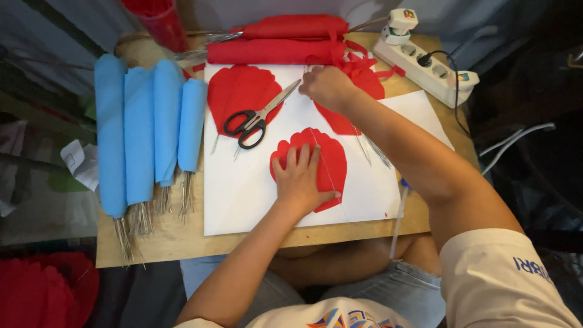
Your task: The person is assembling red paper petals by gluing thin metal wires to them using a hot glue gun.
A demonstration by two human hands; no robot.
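My left hand (299, 177) lies flat with fingers spread on a red scalloped paper petal (328, 159) that rests on a white sheet (243, 194). A thin wire runs along that petal toward the far side. My right hand (328, 87) reaches to the far edge of the sheet, its fingers pinched at the wire's far end beside another red petal (349, 118). A third red petal (240, 91) lies at the far left of the sheet with black-handled scissors (255, 118) on it.
Several blue paper rolls (143, 133) with wire ends lie left on the wooden table (176, 243). Rolled red paper (273, 51) sits at the back. A white power strip (425, 67) with plugs is back right. More red paper (48, 291) lies below left.
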